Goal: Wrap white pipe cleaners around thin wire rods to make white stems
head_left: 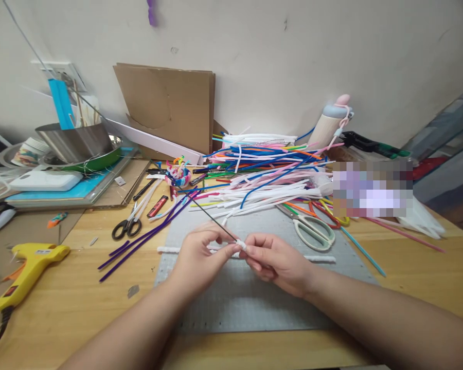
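Both hands meet over a grey mat (247,308). Between their fingertips is a small white fuzzy piece (240,245), with a thin dark rod (212,218) running from it up to the left. My left hand (204,257) pinches the white piece near the rod's lower end. My right hand (278,259) closes its thumb and fingers on the same piece from the right. A white pipe cleaner (319,259) lies level behind the hands, its ends showing on both sides and its middle hidden.
A heap of coloured pipe cleaners (270,164) lies behind the mat. Green-handled scissors (314,231) rest at its right, black-handled scissors (127,226) and purple pipe cleaners (146,239) at its left. A yellow glue gun (34,267) lies far left, near a metal bowl (75,144).
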{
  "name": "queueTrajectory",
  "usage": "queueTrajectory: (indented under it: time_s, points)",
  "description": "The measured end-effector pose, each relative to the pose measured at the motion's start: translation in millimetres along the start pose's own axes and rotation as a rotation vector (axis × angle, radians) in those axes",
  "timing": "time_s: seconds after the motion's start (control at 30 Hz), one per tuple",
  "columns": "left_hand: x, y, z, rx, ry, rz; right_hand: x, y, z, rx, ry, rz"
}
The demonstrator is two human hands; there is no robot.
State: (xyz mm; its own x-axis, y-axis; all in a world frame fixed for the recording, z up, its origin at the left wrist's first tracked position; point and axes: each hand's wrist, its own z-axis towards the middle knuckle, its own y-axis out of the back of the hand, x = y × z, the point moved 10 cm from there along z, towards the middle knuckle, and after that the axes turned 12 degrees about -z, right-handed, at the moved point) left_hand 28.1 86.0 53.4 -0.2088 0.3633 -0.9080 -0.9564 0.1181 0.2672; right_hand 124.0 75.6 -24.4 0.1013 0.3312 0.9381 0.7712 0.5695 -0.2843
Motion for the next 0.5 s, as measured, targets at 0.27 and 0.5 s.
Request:
queueTrajectory:
  time_s: [0.27,0.5]
  points:
    - [-14.6,-0.5,-1.0,0.019,-0.064,0.12,15.1,12.9,-5.9,-0.178,0.141,-0.249]
    - [15.8,-8.0,-3.9,0.052,0.233,-0.035,37.5,10.3,-15.1,-0.282,0.334,-0.763]
